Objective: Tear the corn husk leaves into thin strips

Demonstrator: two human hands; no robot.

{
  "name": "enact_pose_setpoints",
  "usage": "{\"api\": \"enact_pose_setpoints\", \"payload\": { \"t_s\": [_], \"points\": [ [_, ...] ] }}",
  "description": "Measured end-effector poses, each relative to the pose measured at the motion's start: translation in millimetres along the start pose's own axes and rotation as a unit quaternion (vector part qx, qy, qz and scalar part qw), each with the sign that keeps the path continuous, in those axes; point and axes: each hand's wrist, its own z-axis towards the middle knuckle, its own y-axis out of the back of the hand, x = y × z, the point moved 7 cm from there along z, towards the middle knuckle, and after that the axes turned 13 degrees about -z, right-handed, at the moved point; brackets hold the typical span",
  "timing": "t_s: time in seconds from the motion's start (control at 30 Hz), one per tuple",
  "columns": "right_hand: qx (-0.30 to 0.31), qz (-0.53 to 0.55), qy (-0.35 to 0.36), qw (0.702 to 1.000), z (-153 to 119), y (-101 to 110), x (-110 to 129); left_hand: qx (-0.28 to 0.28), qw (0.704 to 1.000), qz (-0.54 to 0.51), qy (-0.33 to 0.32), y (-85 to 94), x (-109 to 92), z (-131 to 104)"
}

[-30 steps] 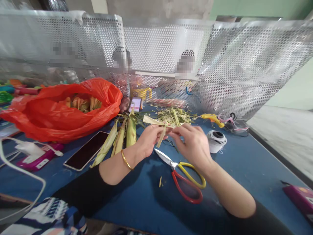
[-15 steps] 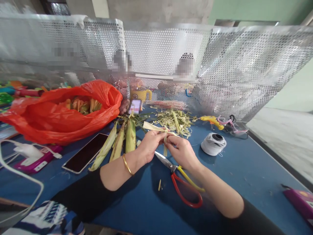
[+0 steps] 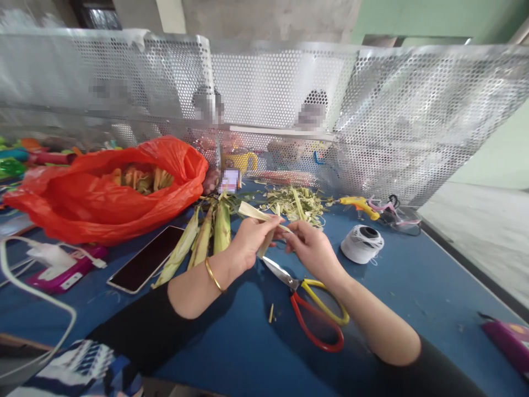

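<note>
Pale strips of corn husk [image 3: 253, 212] cross between my two hands over the blue table. My left hand [image 3: 252, 237], with a gold bangle at the wrist, pinches the strips where they cross. One strip sticks out to the upper left and another hangs down beside the palm. My right hand [image 3: 309, 242] is closed with its fingertips on the right end of a strip; the fingers partly hide it. Just below the hands lie scissors [image 3: 294, 284] with one red and one yellow handle, blades slightly apart. Whole corn husks [image 3: 202, 237] lie left of my left hand.
A pile of shredded husk [image 3: 297, 203] lies behind the hands. At left are a red plastic bag [image 3: 103, 215], a phone [image 3: 144, 259] and a purple power strip [image 3: 61, 275]. A white thread spool [image 3: 362, 244] and a yellow glue gun [image 3: 359, 206] stand right. A perforated metal screen [image 3: 281, 82] borders the back.
My right hand has shifted slightly right, to the strip's end. The strips have turned, and the hanging one now slants down to the left beside my left palm.
</note>
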Motion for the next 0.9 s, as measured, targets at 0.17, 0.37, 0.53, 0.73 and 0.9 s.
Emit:
{"api": "enact_pose_setpoints", "payload": {
  "t_s": [0.17,0.37,0.53,0.73,0.9],
  "points": [
    [0.143,-0.059,0.055,0.986,-6,-2,11,-0.014,0.998,0.042,-0.046,7.4,-2,9],
    [-0.02,-0.045,0.025,0.998,6,43,-3,0.096,0.988,0.12,0.012,-4.8,5,6],
    [0.06,0.129,-0.029,0.989,12,11,-16,0.198,0.946,0.25,0.064,-19.1,23,-13],
    [0.095,0.208,-0.048,0.972,9,-7,-13,0.209,0.928,0.28,0.126,-18.8,42,-17],
    [-0.044,-0.002,-0.019,0.999,1,28,0,0.119,0.971,0.177,0.111,-10.7,32,-4]
  ]
}}
